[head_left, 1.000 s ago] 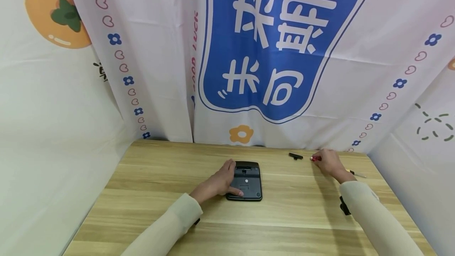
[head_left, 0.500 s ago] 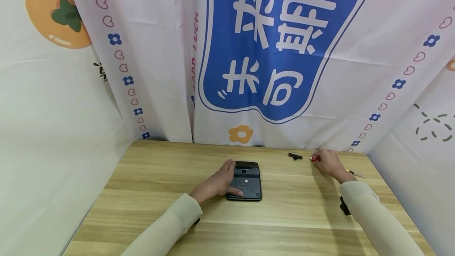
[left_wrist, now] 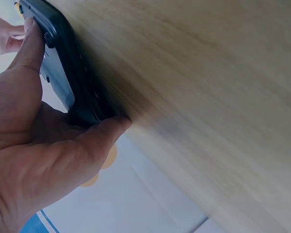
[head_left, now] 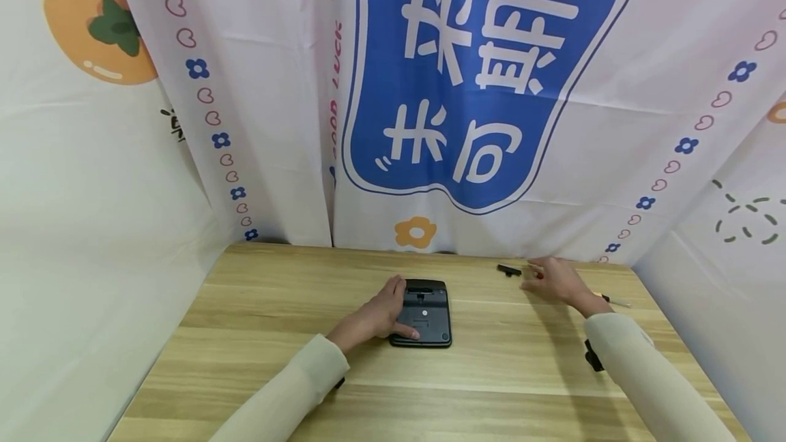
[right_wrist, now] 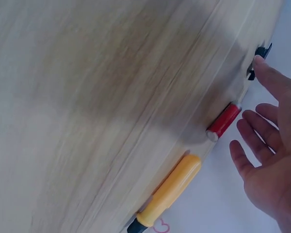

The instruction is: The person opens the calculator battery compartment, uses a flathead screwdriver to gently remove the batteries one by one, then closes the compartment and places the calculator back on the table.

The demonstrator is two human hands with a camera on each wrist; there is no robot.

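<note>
A black calculator (head_left: 433,319) lies face down on the wooden table, an open battery slot near its far end. My left hand (head_left: 376,311) holds it from the left, thumb (left_wrist: 31,41) over the back, fingers at the far edge. Back right, my right hand (head_left: 557,281) hovers with spread, loosely bent fingers and nothing in them. In the right wrist view a red battery (right_wrist: 225,120) lies on the table close to those fingers. Beyond the thumb is a small black battery cover (right_wrist: 258,62), also seen left of the hand in the head view.
A yellow-handled screwdriver (right_wrist: 170,187) with a black collar lies right of the battery. A printed cloth (head_left: 381,224) hangs along the table's (head_left: 295,305) back edge, with white side walls at left and right. Dark items show partly beneath both sleeves.
My right hand has let go of the red battery and its fingers have spread, shifting slightly left. The left hand and calculator stay put.
</note>
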